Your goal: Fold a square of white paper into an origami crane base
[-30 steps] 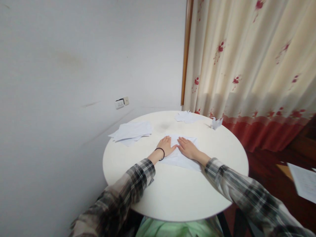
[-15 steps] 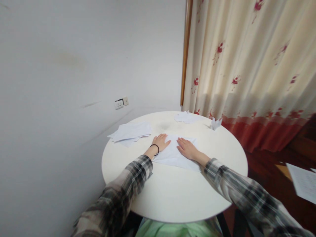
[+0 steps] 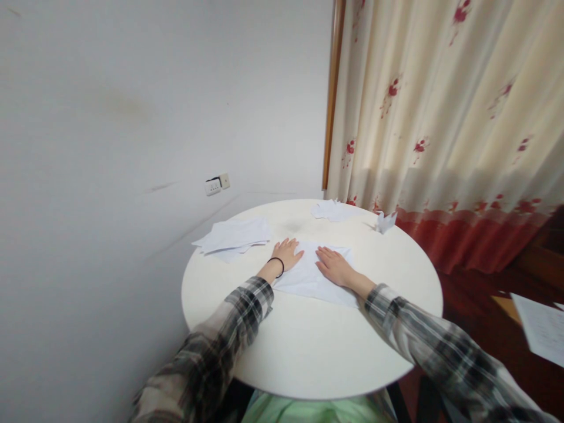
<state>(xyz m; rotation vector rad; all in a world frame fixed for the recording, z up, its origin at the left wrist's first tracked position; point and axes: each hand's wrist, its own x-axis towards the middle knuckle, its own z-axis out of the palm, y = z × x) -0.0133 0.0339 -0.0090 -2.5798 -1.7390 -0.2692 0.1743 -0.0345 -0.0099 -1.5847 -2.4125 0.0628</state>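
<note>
A folded white sheet of paper (image 3: 311, 275) lies on the round white table (image 3: 317, 346). My left hand (image 3: 287, 254) rests flat on the paper's left edge, fingers stretched out, a black band round the wrist. My right hand (image 3: 333, 265) lies flat on the paper's right part, fingers stretched out too. Both hands press on the sheet and hold nothing. Plaid sleeves cover both forearms.
A loose stack of white sheets (image 3: 233, 235) lies at the table's left. A crumpled paper (image 3: 330, 209) and a small folded paper piece (image 3: 385, 221) sit at the far edge. A flowered curtain (image 3: 445, 129) hangs behind; a wall socket (image 3: 217, 184) is on the left wall.
My left hand has slid left along the paper, away from my right hand, which has stayed in place.
</note>
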